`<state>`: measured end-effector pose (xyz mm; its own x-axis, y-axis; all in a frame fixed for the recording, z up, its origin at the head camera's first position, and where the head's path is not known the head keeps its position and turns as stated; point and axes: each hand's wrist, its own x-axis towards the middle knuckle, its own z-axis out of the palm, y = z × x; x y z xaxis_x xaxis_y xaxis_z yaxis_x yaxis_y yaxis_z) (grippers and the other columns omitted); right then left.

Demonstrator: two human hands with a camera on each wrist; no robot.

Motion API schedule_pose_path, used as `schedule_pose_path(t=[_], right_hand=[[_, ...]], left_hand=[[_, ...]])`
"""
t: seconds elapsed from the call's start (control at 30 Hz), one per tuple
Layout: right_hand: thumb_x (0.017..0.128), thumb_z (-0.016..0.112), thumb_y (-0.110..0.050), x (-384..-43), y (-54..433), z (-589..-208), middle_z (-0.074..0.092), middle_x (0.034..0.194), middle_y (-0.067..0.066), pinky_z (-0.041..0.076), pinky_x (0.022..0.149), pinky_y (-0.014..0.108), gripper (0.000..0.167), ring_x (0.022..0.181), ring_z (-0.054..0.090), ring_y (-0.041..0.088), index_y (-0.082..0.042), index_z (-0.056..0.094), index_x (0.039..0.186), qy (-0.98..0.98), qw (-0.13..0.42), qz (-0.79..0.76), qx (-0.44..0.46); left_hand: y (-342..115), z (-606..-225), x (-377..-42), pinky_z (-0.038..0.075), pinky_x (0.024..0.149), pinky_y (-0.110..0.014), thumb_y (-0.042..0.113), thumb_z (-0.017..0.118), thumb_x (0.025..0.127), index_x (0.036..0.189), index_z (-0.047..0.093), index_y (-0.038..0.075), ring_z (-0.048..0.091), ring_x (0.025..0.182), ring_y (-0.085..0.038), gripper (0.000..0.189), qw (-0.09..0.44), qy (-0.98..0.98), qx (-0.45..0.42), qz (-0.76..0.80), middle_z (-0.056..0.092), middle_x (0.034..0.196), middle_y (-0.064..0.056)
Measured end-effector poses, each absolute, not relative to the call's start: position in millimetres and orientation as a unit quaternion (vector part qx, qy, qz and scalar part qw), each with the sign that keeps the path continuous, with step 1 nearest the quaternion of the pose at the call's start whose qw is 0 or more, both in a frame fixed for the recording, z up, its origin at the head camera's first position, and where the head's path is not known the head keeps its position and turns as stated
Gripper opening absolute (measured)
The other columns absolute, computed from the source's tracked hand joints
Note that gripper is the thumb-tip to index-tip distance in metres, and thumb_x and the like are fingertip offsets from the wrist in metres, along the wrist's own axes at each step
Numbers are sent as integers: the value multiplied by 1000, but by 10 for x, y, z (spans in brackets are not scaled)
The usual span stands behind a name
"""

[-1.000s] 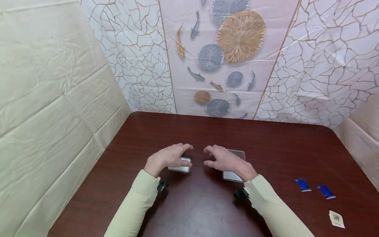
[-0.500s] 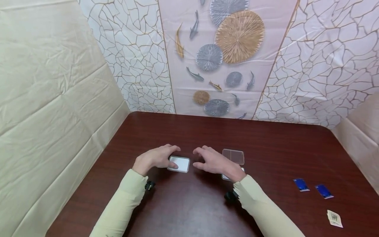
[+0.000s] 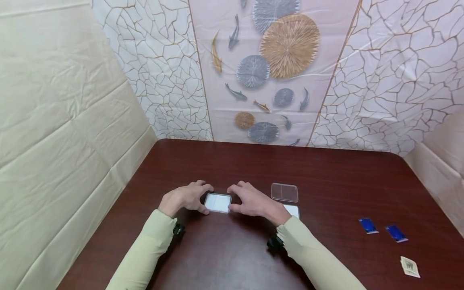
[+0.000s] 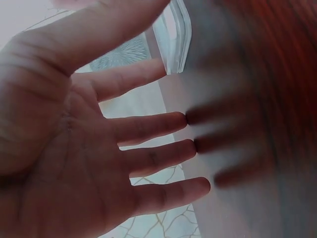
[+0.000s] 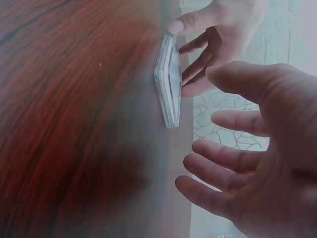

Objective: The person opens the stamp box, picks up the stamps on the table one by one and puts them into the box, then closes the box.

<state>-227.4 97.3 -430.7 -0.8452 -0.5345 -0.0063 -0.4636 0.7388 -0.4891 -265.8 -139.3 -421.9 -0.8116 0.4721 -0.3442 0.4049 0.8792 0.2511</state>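
A flat, clear rectangular case (image 3: 218,202) with a white inside lies on the dark table between the two hands. At its left end is my left hand (image 3: 185,198), thumb by the near corner and fingers by the far one. In the left wrist view its fingers are straight and spread, the index fingertip right at the case (image 4: 177,42) and the others close over the table. My right hand (image 3: 251,201) is at the case's right end, thumb and fingers apart. In the right wrist view that hand (image 5: 257,158) shows relaxed fingers with nothing between them.
Right of the hands lie a clear, thin rectangular cover (image 3: 284,192) and a second white case (image 3: 293,210), partly hidden by the right wrist. Farther right are two blue packets (image 3: 368,225) and a small cream card (image 3: 410,266). Patterned cloth (image 3: 174,72) hangs behind the table.
Both hands have moved left, the right one up to the case's right end. My left thumb, earlier over the case, is now at its near left corner. The case stays in place.
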Motion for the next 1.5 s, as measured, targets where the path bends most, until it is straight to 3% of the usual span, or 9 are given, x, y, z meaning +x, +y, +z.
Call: schedule_pose_path(t=[0.4, 1.5], right_hand=[[87, 72, -34, -2261, 825, -4335, 54, 114, 5, 45, 82, 33, 47, 102, 46, 20, -17, 58, 128, 937, 95, -203, -267], [82, 77, -35, -2286, 600, -4395, 58, 111, 5, 42, 74, 30, 43, 95, 48, 20, -18, 62, 118, 947, 68, -140, -281]], left_hand=[[-1400, -4228, -2673, 47, 87, -40, 32, 85, 75, 122, 53, 24, 48, 113, -23, 57, 203, 947, 234, 82, 45, 140, -5], [-1398, -4215, -2633, 48, 84, -40, 33, 85, 75, 122, 55, 22, 48, 113, -24, 56, 203, 948, 232, 80, 47, 138, -6]])
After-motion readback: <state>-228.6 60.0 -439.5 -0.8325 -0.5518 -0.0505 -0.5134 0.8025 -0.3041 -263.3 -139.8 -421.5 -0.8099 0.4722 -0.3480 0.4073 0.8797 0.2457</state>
